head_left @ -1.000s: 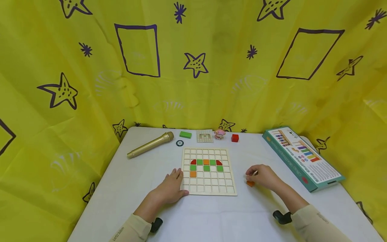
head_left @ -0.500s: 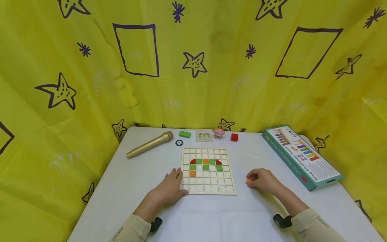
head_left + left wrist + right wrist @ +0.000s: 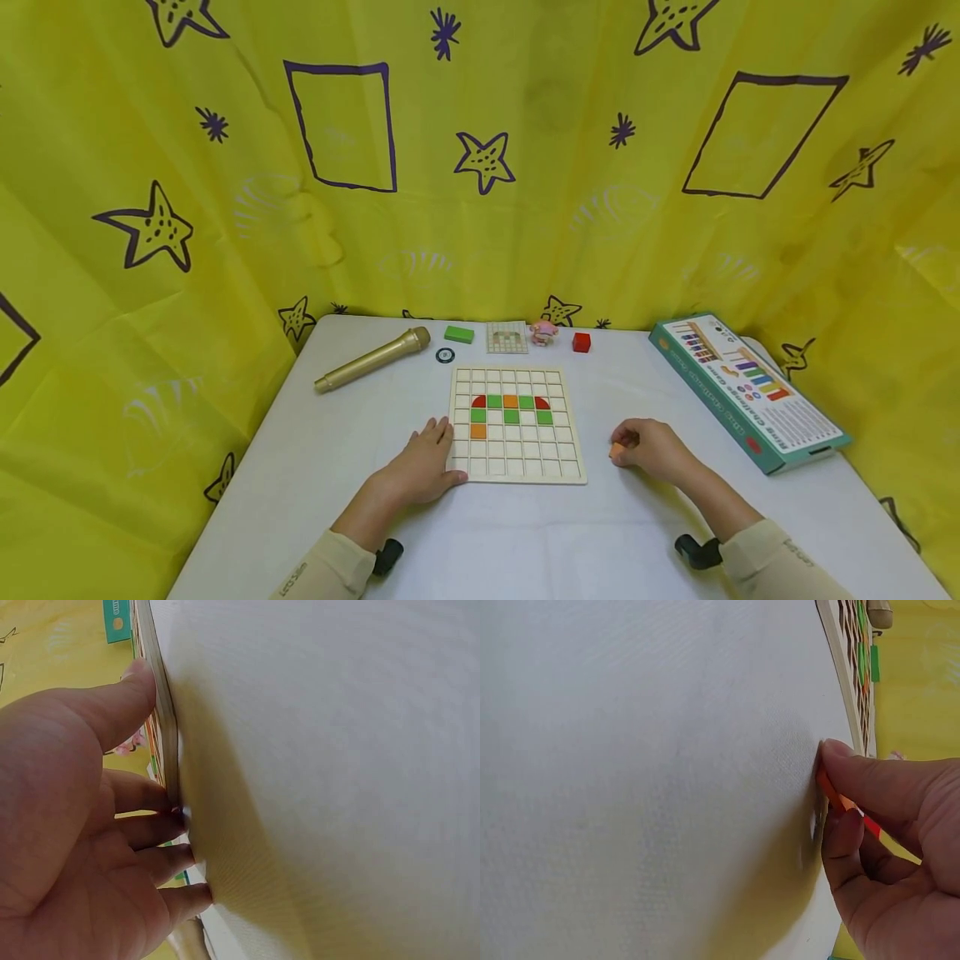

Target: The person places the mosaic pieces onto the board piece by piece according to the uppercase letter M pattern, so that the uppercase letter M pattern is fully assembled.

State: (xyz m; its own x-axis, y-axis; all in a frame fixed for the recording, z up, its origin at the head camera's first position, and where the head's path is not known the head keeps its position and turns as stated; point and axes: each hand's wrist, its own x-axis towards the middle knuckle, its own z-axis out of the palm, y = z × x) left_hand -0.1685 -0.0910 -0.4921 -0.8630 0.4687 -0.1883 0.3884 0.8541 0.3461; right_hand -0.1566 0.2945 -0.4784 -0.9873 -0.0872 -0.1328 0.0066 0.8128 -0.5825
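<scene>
In the head view a pale grid board [image 3: 525, 472] lies mid-table with green, orange and red tiles set in its squares; an orange tile [image 3: 478, 431] is the lowest. My left hand [image 3: 420, 471] rests along the board's left edge, fingers extended, thumb by the near corner. The left wrist view has the thumb and fingertips touching the board's side [image 3: 161, 712]. Right of the board, my right hand [image 3: 652, 448] pinches an orange tile [image 3: 829, 787] between thumb and fingers, low at the tabletop. Fingers hide part of that tile.
Along the back are a gold microphone [image 3: 375, 359], green block [image 3: 459, 334], round dark chip [image 3: 446, 355], small pattern card [image 3: 507, 337], pink figurine [image 3: 543, 333] and red cube [image 3: 581, 342]. A teal game box [image 3: 750, 392] lies at right. Yellow curtain surrounds the table.
My right hand has lowered slightly and its fingers have come together on the orange tile, which showed under them a second ago. The left hand and board stay put.
</scene>
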